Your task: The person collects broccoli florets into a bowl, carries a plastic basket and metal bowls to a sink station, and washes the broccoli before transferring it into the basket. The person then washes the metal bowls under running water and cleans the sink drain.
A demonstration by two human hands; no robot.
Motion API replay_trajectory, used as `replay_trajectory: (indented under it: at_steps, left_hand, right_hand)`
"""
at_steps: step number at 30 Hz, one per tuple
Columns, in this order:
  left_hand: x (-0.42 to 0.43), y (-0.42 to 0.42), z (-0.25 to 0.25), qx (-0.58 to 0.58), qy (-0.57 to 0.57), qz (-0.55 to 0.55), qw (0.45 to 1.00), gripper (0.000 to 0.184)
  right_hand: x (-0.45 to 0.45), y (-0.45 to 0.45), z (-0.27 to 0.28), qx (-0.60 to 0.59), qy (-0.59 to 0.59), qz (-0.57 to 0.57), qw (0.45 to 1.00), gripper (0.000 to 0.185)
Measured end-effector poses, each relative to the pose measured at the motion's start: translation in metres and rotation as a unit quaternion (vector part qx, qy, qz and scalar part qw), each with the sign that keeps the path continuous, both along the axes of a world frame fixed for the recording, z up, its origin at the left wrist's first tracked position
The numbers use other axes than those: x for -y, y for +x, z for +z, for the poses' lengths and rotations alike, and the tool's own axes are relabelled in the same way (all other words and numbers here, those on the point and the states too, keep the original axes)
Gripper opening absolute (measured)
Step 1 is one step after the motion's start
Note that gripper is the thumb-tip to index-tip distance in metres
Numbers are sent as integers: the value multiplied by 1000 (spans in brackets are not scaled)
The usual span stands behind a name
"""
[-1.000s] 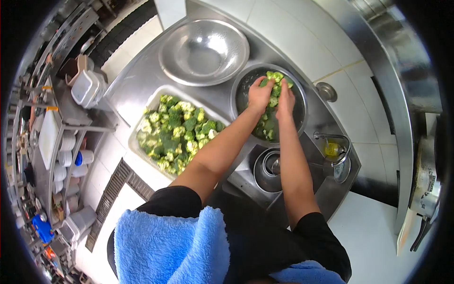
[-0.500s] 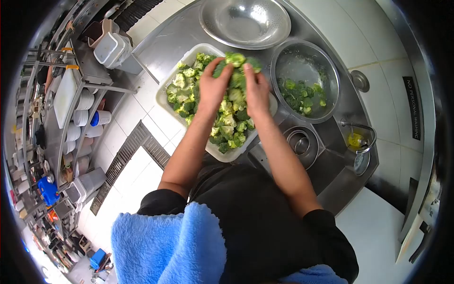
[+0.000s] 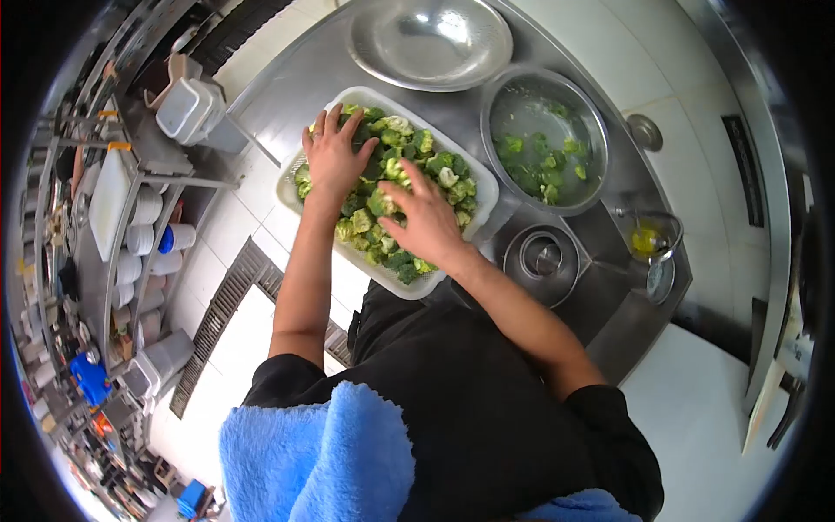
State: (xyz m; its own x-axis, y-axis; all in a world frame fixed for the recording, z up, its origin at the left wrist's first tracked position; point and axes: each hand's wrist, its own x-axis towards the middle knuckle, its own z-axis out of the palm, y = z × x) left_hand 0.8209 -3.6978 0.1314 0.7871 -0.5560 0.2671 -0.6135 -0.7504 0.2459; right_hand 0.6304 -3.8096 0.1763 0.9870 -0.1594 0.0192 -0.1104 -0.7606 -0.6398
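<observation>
Broccoli florets [image 3: 402, 259] fill a white perforated basket [image 3: 481, 165] that stands at the counter's front edge. My left hand [image 3: 337, 157] lies on the florets at the basket's far left, fingers spread. Over the middle of the pile is my right hand [image 3: 426, 213], its fingers apart and touching the florets. Neither hand grips a floret that I can see. To the right, a steel bowl [image 3: 602, 130] holds water with several green florets in it.
A steel colander [image 3: 430, 48] sits at the back of the counter. Right of the basket are a sink drain [image 3: 546, 258] and a tap [image 3: 670, 248]. Shelves with stacked white tubs [image 3: 139, 239] stand at the left, beyond the tiled floor.
The florets held between both hands have been let go into the basket. My left hand has moved left and my right hand down and left, and both have spread their fingers.
</observation>
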Motion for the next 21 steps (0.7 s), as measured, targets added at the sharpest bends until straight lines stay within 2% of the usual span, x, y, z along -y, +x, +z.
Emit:
replay_trajectory:
  at_steps: [3, 5, 7, 8, 10, 12, 13, 14, 15, 16, 18, 19, 21]
  left_hand:
    - [9, 1, -2, 36, 50, -78, 995, 63]
    - [23, 15, -17, 12, 19, -140, 990, 61]
    - [35, 28, -20, -39, -9, -201, 979, 60]
    - [40, 30, -18, -70, -22, -196, 978, 60]
    - [46, 32, -10, -132, -45, -181, 974, 61]
    - [54, 29, -11, -45, -63, -171, 982, 56]
    - [60, 18, 1, -23, -85, -165, 982, 54]
    - [67, 7, 11, -1, -107, -159, 981, 52]
    - [78, -5, 18, 0, -181, -159, 970, 46]
    - [93, -22, 30, -66, -189, -129, 971, 45]
    - [123, -53, 47, -78, -218, -191, 954, 46]
    - [142, -65, 47, -99, -224, -234, 941, 48]
    - [184, -82, 42, -166, -226, -282, 918, 54]
  right_hand:
    - [-8, -12, -6, -27, -32, 50, 998, 57]
    - [-9, -17, -17, -5, -67, 76, 995, 58]
    - [-2, -20, -13, 21, -22, 98, 995, 55]
    - [3, -22, -9, 36, 0, 101, 994, 54]
    - [21, -24, -1, 66, 33, 45, 996, 51]
    - [53, -24, 3, 133, 34, -41, 990, 46]
    - [77, -27, 7, 114, 86, -113, 983, 41]
    - [108, -27, 0, 146, -4, -182, 973, 37]
    - [142, -31, -11, 150, -8, -246, 958, 40]
    - [181, -34, -15, 145, -40, -280, 948, 40]
    - [252, -40, -32, 104, -147, -313, 933, 41]
    - [281, -40, -34, 32, -151, -311, 938, 48]
    - [323, -31, -44, -41, -215, -262, 940, 57]
